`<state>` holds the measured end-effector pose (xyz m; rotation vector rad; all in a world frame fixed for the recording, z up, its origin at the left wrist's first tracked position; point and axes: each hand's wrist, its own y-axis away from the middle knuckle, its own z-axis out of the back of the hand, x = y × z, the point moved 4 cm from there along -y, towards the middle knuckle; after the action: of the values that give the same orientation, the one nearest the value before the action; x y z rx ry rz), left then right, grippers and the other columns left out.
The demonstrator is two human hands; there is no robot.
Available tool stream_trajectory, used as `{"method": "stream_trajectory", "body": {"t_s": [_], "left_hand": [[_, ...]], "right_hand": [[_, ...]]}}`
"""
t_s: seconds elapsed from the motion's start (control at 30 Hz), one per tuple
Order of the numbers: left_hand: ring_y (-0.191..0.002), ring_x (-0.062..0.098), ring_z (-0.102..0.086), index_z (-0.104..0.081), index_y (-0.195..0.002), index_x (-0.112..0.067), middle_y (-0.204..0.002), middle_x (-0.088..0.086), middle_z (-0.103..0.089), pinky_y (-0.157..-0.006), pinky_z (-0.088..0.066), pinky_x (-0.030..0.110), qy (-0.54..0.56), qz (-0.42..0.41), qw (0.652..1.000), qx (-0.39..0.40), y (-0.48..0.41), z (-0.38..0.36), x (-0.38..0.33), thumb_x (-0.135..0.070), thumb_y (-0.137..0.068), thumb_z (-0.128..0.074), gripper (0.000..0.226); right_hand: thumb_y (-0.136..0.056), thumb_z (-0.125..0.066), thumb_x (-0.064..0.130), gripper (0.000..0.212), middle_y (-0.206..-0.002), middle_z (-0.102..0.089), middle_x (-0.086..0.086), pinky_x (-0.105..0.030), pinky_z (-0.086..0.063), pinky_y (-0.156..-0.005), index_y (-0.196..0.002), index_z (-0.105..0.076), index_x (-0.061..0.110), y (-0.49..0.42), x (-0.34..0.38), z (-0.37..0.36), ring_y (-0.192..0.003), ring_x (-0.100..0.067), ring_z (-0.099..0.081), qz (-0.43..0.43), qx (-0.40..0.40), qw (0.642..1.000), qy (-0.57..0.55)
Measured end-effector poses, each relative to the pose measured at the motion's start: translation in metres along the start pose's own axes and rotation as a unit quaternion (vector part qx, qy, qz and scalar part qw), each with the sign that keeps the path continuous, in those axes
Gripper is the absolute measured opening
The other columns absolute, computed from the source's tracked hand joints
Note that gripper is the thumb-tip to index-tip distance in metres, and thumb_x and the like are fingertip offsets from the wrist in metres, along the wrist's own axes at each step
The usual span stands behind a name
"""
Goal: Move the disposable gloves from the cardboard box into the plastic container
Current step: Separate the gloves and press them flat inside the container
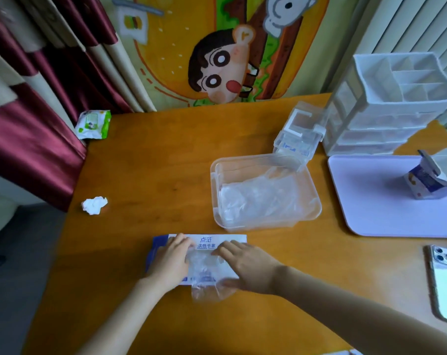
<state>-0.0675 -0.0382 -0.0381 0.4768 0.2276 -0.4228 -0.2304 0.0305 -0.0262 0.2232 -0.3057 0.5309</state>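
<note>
Head view, looking down. Flat blue and white cardboard box [207, 243] lying on the brown wooden table [153, 175]. On the left part of the box, left hand [172, 260], laid flat with straight fingers, pressing down, gripping nothing. On the right part of the box, right hand [245, 267], also flat and open, fingers straight, resting on thin see-through disposable gloves [207, 283]. Gloves spread over the box top, hanging a little past its near edge. Behind the box and to its right, clear plastic container [213, 190], open on top, with a soft pile of gloves [258, 198] inside. Far left of the box, scrunched white tissue [94, 204]. Far behind the box on the left, green and white wipes pack [93, 124]. Well to the right of the box, pale purple board [376, 201] and shiny phone [445, 278].
</note>
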Motion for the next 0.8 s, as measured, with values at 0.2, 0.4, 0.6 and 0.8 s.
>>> {"method": "stream_trajectory", "body": {"t_s": [0.2, 0.4, 0.6, 0.8], "left_hand": [[-0.138, 0.014, -0.026, -0.034, -0.144, -0.024, -0.148, -0.006, -0.027, -0.109, -0.031, 0.028, 0.010, -0.034, 0.998, 0.042, 0.012, -0.015, 0.004, -0.024, -0.085, -0.063, 0.065], [-0.137, 0.016, -0.028, -0.034, -0.145, -0.028, -0.148, -0.005, -0.029, -0.106, -0.032, 0.028, 0.015, -0.027, 0.999, 0.008, 0.018, -0.017, 0.001, -0.037, -0.081, -0.070, 0.074], [-0.137, 0.014, -0.028, -0.034, -0.144, -0.033, -0.147, -0.008, -0.029, -0.107, -0.032, 0.031, 0.006, -0.004, 1.000, 0.005, 0.021, -0.014, -0.002, -0.044, -0.078, -0.073, 0.077], [-0.136, 0.013, -0.028, -0.033, -0.144, -0.033, -0.147, -0.009, -0.028, -0.107, -0.031, 0.031, 0.006, 0.000, 1.000, 0.008, 0.022, -0.015, -0.004, -0.043, -0.079, -0.071, 0.076]], "right_hand": [[-0.091, -0.059, 0.029, 0.053, -0.136, -0.042, -0.011, -0.040, -0.042, -0.094, -0.137, -0.040, 0.012, -0.003, 0.010, -0.022, -0.120, -0.030, -0.040, -0.038, 0.087, 0.994, 0.050], [-0.094, -0.039, 0.004, 0.038, -0.124, -0.060, 0.000, -0.032, -0.043, -0.074, -0.121, -0.060, 0.021, -0.008, 0.004, 0.002, -0.109, -0.023, -0.056, -0.150, 0.062, 0.986, -0.039], [-0.091, -0.043, 0.001, 0.039, -0.114, -0.067, 0.002, -0.026, -0.045, -0.072, -0.115, -0.065, 0.021, -0.008, -0.011, 0.033, -0.098, -0.022, -0.062, -0.191, -0.001, 0.979, -0.063], [-0.089, -0.045, 0.003, 0.033, -0.105, -0.070, -0.004, -0.035, -0.051, -0.075, -0.108, -0.069, 0.017, -0.001, -0.009, 0.061, -0.094, -0.026, -0.063, -0.196, -0.038, 0.977, -0.078]]}}
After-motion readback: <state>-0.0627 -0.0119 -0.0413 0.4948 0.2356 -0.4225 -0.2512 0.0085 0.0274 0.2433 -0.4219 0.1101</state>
